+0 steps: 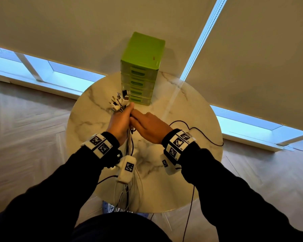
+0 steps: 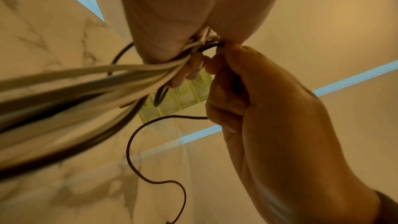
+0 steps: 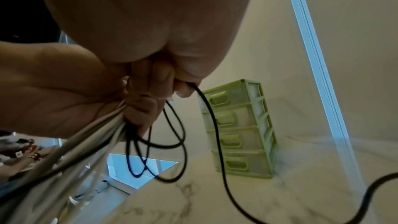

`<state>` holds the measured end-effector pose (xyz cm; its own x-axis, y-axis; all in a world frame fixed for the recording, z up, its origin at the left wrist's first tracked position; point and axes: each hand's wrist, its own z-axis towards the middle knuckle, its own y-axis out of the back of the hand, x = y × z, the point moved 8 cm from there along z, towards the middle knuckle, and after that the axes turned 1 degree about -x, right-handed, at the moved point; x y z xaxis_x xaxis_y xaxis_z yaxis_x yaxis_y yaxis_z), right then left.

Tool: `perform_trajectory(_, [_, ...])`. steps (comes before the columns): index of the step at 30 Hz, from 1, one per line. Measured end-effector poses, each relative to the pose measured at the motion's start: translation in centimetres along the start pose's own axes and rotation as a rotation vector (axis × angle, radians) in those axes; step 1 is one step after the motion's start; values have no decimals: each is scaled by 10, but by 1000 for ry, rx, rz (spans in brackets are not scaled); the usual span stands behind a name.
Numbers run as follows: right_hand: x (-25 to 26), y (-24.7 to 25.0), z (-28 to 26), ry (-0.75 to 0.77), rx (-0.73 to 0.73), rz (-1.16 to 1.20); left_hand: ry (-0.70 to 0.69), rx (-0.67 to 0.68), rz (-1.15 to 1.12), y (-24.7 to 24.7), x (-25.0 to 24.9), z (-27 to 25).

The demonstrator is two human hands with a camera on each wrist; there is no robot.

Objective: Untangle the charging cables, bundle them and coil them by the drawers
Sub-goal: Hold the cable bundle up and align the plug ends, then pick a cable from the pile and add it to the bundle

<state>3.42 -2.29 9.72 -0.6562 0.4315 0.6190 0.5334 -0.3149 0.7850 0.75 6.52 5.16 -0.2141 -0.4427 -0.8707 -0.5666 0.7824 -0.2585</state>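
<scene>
My left hand [image 1: 121, 120] grips a bundle of white and black charging cables [image 1: 128, 147] above the round marble table [image 1: 191, 105]. Several plugs [image 1: 120, 100] fan out past its fingers, and the cable lengths hang over the table's near edge. My right hand [image 1: 148, 127] is pressed against the left hand and pinches a thin black cable [image 3: 215, 125] that leaves its fingertips. That black cable [image 1: 198, 131] trails across the table to the right. In the left wrist view the bundle [image 2: 86, 83] runs out of my fist. The green drawers [image 1: 141, 75] stand just beyond both hands.
The drawer unit [image 3: 239, 129] has several shut drawers and sits at the table's far edge against a beige blind [image 1: 252, 49]. A black wire [image 1: 189, 212] hangs off the table's near right edge. Wood floor [image 1: 24, 128] surrounds the table.
</scene>
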Motion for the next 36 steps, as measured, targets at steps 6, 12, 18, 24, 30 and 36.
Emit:
perform_trajectory(6, [-31, -21, -23, -84, 39, 71, -71, -134, -154, 24, -13, 12])
perform_trajectory(12, [-118, -36, -90, -410, 249, 3, -200, -205, -216, 56, -55, 24])
perform_trajectory(18, [-182, 5, -118, -704, 233, -219, -302, -199, -20, 46, -64, 14])
perform_trajectory(24, [-118, 68, -39, -560, -163, -166, -337, 55, 432, -26, -23, -16])
perform_trajectory(30, [-31, 46, -4, -252, -69, -111, -264, 98, 225, -46, -28, -26])
perform_trajectory(36, [-16, 18, -7, -219, 98, -36, -173, -2, 305, -19, -20, -3])
